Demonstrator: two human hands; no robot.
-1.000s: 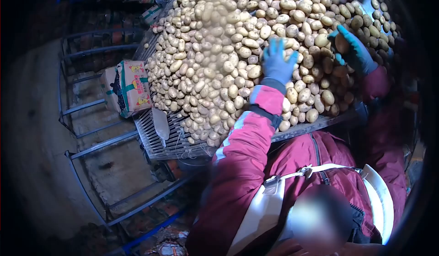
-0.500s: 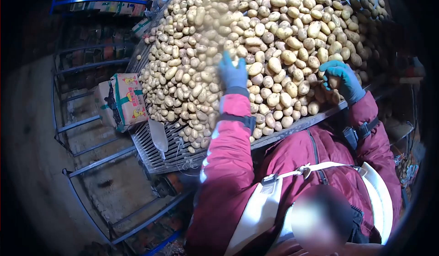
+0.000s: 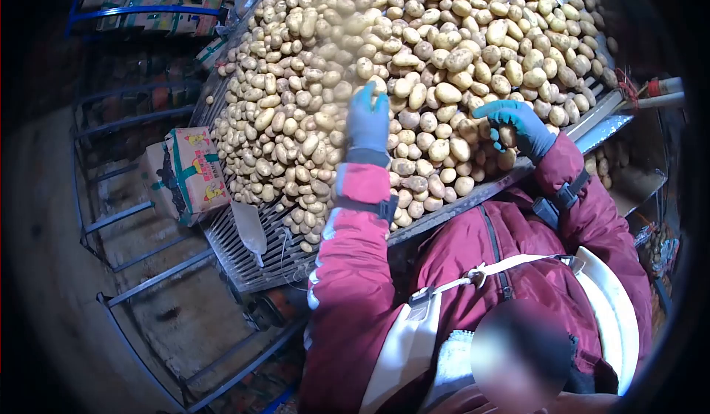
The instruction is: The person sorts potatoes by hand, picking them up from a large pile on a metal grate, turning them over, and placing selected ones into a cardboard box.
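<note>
The right hand (image 3: 521, 129), in its blue-green glove, is curled round a brown potato (image 3: 507, 134), with only a small gap left in the grip. The left hand (image 3: 368, 122) is loosely bent, its fingers a bit apart. Its tips are right by a potato (image 3: 376, 86), but I can't tell if it has hold of anything.

A second ago the right hand was farther off, over the far right. It has come back close to the near edge (image 3: 444, 211) of the table. The left hand has gone left, to where the big potatoes meet the little ones, and its fingers aren't spread as wide. So I think the potato work is going right on, with one hand full and the other busy.

All around both hands is the big heap of potatoes (image 3: 447, 93). At its near left, bare slats (image 3: 222, 240) show, and a white scoop (image 3: 248, 229) lies on them. Just left of that is a banana box (image 3: 200, 170). Farther left stand metal rails (image 3: 118, 217), over the floor.
</note>
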